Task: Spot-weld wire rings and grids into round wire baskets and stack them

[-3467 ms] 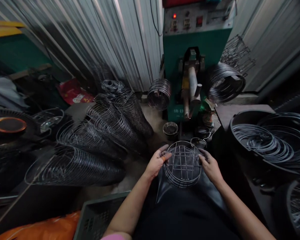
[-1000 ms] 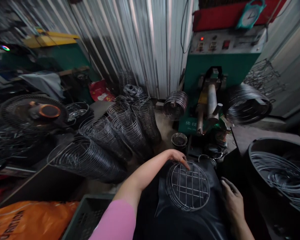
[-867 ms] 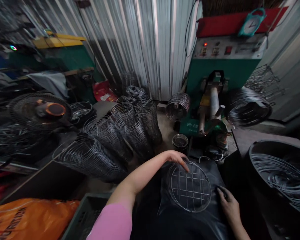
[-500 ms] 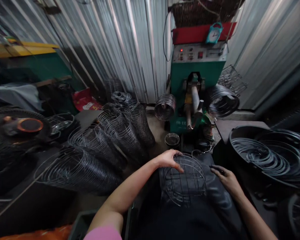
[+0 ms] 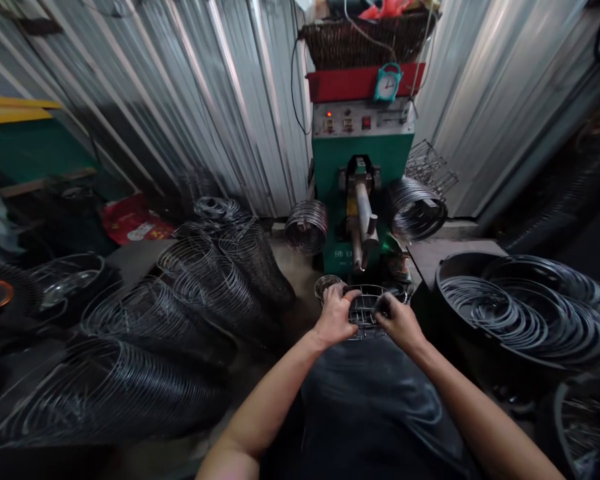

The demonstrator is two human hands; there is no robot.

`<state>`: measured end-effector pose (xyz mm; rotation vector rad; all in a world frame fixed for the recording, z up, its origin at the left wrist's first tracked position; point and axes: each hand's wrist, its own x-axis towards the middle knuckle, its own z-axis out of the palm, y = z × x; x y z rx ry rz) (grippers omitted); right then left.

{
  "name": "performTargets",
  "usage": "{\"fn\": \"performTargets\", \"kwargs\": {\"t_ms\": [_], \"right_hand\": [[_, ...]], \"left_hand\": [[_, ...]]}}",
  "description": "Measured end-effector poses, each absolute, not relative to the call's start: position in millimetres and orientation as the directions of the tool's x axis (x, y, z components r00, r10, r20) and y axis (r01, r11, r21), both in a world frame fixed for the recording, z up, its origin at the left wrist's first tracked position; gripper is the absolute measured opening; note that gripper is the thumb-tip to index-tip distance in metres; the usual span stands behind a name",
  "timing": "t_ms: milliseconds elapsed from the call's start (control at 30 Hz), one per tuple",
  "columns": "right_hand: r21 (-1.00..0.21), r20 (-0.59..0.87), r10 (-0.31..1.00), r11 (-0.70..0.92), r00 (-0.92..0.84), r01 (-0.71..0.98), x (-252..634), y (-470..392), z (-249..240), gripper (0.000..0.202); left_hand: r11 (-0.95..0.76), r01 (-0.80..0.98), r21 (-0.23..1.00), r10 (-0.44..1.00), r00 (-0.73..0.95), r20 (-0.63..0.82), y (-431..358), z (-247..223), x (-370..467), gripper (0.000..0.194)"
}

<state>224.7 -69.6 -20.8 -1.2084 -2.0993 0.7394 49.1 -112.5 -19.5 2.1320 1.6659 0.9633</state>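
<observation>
A round wire rack [image 5: 364,308] with crossing bars is held up between my two hands, just below the electrodes of a green machine [image 5: 325,160]. My left hand [image 5: 336,312] is closed on the rack's left side, fingers over its rim. On the right side, my right hand [image 5: 397,319] has its darkened fingers closed at the rack; whether a smaller part is also between them cannot be made out. The machine's metal arms [image 5: 364,217] point down toward the rack. Below it a dark apron [image 5: 370,400] covers my lap.
Stacks of wire rings [image 5: 115,387] stand at the left. A black tub [image 5: 445,267] of wire rings is at the right, with another container [image 5: 560,420] below it. Ring bundles [image 5: 307,227] hang beside the machine. A blue clock [image 5: 388,83] hangs above.
The rack has moved up and forward from my lap toward the machine. My right hand has come in to the rack's right side. The view has shifted to the right.
</observation>
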Motion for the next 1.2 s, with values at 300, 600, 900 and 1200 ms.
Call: {"fn": "performTargets", "kwargs": {"t_ms": [300,600,900,1200], "right_hand": [[-0.748,0.199,0.691,0.565,-0.695,0.347,232.4,-52.3,-38.4,0.02],[-0.634,0.246,0.607,0.691,-0.755,0.349,228.5,-33.9,-41.8,0.019],[-0.615,0.292,0.604,0.712,-0.741,0.338,218.7,-28.4,-46.7,0.02],[-0.6,0.291,0.616,0.713,-0.732,0.363,213.0,-19.2,-48.4,0.021]], "left_hand": [[-0.212,0.663,0.718,0.973,0.074,0.219,-91.5,-40.7,35.9,0.07],[-0.162,0.622,0.766,0.985,0.057,0.162,-77.3,-47.3,28.1,0.072],[-0.199,0.606,0.77,0.979,0.086,0.185,-65.2,-57.9,15.6,0.073],[-0.245,0.585,0.773,0.969,0.124,0.213,-48.7,-61.7,8.5,0.071]]}}
